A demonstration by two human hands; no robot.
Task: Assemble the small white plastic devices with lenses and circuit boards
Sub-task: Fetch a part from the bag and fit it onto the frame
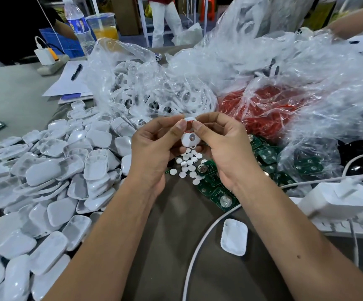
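- Both hands up at scene centre, above the brown table (171,231). I see one small white shell (189,139) held between them.
- Left hand (152,146): fingers curled, thumb tip pressed on the shell's upper left edge. Gripping it.
- Right hand (221,146): fingers curled, thumb and forefinger pinching the shell's top right, where a red ring part shows.
- Shell has a dark opening on its near face; can't tell what's inside.
- Just below the hands: scatter of small white round discs (187,165) on the table.
- Right of the discs: green circuit boards (220,195) lying loose, more of them in a clear bag farther right.
- Left side: big heap of white shell halves (52,177), running from near edge to mid-table.
- One lone white shell half (234,236) near right, beside a white cable (200,242).
- Far centre: clear bag of white ring-shaped parts (154,92); right of it a bag of red parts (261,109).
- Far left: pen (76,71) on paper, water bottle (78,22), cup of orange drink (104,26).
- Right edge: white power adapter (339,198).
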